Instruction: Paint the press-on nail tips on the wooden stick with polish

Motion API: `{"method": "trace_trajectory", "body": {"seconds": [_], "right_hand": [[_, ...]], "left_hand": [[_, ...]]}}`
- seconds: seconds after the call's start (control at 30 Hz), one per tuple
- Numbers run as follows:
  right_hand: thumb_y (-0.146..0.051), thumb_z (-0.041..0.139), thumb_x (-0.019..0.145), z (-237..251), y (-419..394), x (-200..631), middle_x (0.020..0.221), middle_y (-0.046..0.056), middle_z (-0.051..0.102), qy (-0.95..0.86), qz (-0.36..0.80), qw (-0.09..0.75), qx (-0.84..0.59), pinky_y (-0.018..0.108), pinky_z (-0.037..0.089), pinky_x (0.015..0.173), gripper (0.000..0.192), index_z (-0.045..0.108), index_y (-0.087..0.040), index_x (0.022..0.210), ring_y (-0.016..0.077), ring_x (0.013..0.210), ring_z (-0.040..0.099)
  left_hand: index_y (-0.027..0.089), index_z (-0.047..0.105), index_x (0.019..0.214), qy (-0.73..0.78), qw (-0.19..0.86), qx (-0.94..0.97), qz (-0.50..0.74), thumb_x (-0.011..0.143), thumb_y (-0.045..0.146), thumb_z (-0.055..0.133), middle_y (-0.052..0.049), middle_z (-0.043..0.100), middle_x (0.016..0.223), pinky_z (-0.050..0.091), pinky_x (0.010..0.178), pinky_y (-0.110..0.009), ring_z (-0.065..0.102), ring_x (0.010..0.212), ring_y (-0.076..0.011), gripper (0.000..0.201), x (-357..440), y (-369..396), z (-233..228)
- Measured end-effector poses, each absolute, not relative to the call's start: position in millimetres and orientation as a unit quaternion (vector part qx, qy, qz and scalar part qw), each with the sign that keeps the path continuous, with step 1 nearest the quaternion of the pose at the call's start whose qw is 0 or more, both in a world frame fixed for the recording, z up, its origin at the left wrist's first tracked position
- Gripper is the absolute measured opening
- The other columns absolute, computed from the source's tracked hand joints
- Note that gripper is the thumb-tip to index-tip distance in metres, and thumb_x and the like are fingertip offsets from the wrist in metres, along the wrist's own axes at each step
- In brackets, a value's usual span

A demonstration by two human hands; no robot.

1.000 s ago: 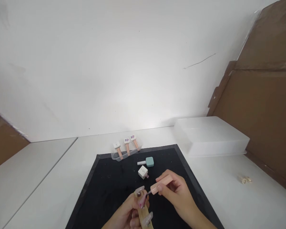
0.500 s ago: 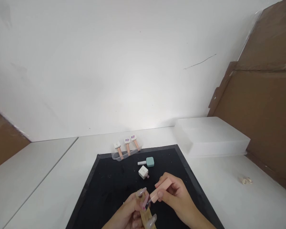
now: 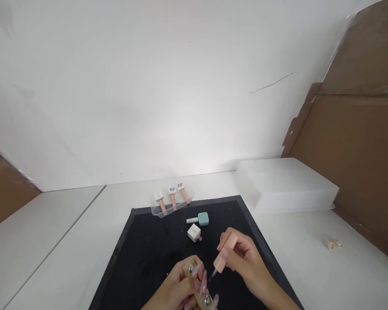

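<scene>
Step in hand, judged: polish application to false nails. Right hand [image 3: 242, 258] pinches brush cap [image 3: 224, 253], bristle tip down beside nails. Left hand [image 3: 177, 292] clamps wooden nail stick [image 3: 198, 290] over black mat [image 3: 155, 254] — near bottom edge. Next move calls for steady, light stroke.

A teal-capped bottle [image 3: 202, 218] and a white bottle [image 3: 194, 232] are lying on a black mat [image 3: 148, 245]; a translucent lidded box [image 3: 284, 183] is sitting on the white desk [image 3: 67, 232].

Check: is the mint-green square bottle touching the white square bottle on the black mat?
Apart. The head view shows a strip of black mat between the mint-green square bottle, lying farther back, and the white square bottle nearer the hands.
</scene>
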State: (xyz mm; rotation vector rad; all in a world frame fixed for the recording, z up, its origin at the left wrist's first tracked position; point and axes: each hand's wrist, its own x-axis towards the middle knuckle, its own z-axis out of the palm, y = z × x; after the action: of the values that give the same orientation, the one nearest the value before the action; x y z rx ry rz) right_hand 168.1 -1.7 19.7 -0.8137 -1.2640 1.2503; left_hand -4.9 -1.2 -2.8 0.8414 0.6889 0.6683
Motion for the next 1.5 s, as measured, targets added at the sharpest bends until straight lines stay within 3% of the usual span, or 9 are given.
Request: {"method": "trace_trajectory", "body": {"seconds": [0.23, 0.57, 0.83, 1.2, 1.5], "right_hand": [[-0.03, 0.061, 0.082, 26.3, -5.6, 166.6, 0.061, 0.0, 0.059, -0.621, 0.473, 0.509, -0.363, 0.023, 0.039, 0.052, 0.029, 0.054, -0.018, 0.056, 0.0122, 0.056, 0.052], [-0.032, 0.056, 0.085, 23.5, 0.5, 168.0, 0.059, 0.0, 0.061, -0.575, 0.457, 0.561, -0.382, 0.025, 0.041, 0.055, 0.03, 0.052, -0.02, 0.057, 0.0143, 0.057, 0.055], [-0.028, 0.065, 0.077, 29.5, -7.5, 167.2, 0.06, 0.0, 0.058, -0.653, 0.435, 0.493, -0.376, 0.023, 0.035, 0.048, 0.03, 0.054, -0.018, 0.051, 0.0117, 0.052, 0.049], [-0.033, 0.057, 0.084, 25.4, -1.6, 167.8, 0.056, 0.001, 0.061, -0.621, 0.402, 0.529, -0.416, 0.025, 0.038, 0.051, 0.032, 0.05, -0.019, 0.055, 0.0136, 0.053, 0.051], [-0.042, 0.062, 0.078, 22.4, -7.0, 166.8, 0.053, -0.002, 0.05, -0.67, 0.41, 0.514, -0.345, 0.02, 0.032, 0.043, 0.038, 0.049, -0.018, 0.051, 0.009, 0.047, 0.043]], "left_hand": [[0.019, 0.046, 0.066, 0.336, 0.77, 0.454, 0.297, 0.064, 0.045, 0.069, 0.008, 0.046, 0.048, 0.032, 0.036, -0.018, 0.026, 0.032, -0.0016, 0.035, -1.8, 0.4, -10.4], [0.019, 0.044, 0.065, 0.322, 0.761, 0.482, 0.29, 0.064, 0.053, 0.067, 0.004, 0.053, 0.054, 0.033, 0.036, -0.018, 0.029, 0.033, -0.0013, 0.041, -4.3, -1.8, -13.0], [0.019, 0.045, 0.064, 0.374, 0.726, 0.493, 0.3, 0.061, 0.056, 0.067, 0.009, 0.042, 0.045, 0.033, 0.034, -0.017, 0.027, 0.031, -0.0015, 0.043, 1.4, -1.5, -4.4], [0.018, 0.044, 0.064, 0.36, 0.734, 0.491, 0.301, 0.059, 0.058, 0.067, 0.004, 0.054, 0.053, 0.032, 0.032, -0.016, 0.033, 0.032, -0.0008, 0.047, 0.5, -2.3, -3.3], [0.019, 0.042, 0.062, 0.39, 0.707, 0.51, 0.297, 0.06, 0.059, 0.066, 0.011, 0.041, 0.045, 0.033, 0.032, -0.015, 0.031, 0.03, -0.0002, 0.047, 3.6, 0.1, 0.1]]}}
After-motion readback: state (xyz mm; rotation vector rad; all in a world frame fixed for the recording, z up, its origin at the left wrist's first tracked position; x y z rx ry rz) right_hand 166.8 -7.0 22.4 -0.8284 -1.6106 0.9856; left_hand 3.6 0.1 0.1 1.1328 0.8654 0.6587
